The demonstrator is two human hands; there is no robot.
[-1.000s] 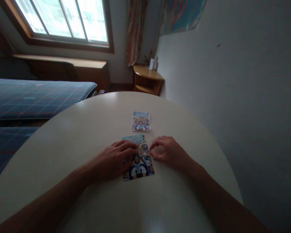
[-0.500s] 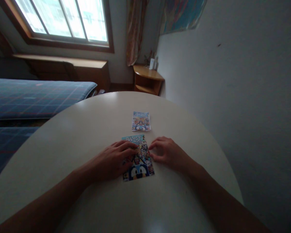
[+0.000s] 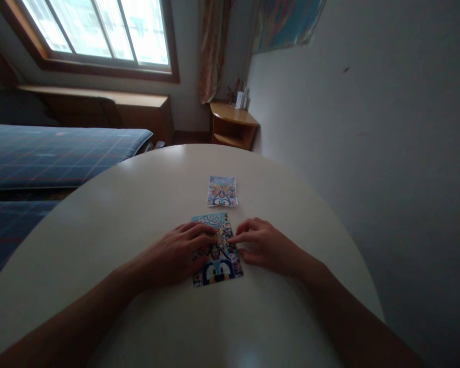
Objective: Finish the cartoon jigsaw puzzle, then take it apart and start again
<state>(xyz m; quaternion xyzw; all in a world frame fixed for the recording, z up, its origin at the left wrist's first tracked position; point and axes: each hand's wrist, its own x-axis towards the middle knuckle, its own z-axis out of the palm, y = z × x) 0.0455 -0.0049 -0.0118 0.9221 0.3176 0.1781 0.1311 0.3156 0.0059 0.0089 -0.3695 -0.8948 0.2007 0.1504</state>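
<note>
A colourful picture card [image 3: 218, 266] with a blue cartoon dog face lies flat on the round white table [image 3: 138, 204] in front of me. My left hand [image 3: 176, 253] rests flat on the card's left half, fingers stretched out and pointing right. My right hand [image 3: 262, 243] sits at the card's right edge with its fingers curled and the fingertips touching the card near the middle. Whether anything small is pinched there I cannot make out. A smaller card [image 3: 222, 191] with the same picture lies farther back on the table, untouched.
A white wall [image 3: 368, 128] runs close along the table's right side. A bed with a blue plaid cover [image 3: 53, 153] stands to the left. Behind are a window [image 3: 99, 30], a wooden bench and a small wooden corner shelf [image 3: 232, 125].
My right hand has slid a little to the left, bringing its fingertips onto the card. The left hand and both cards stay where they were.
</note>
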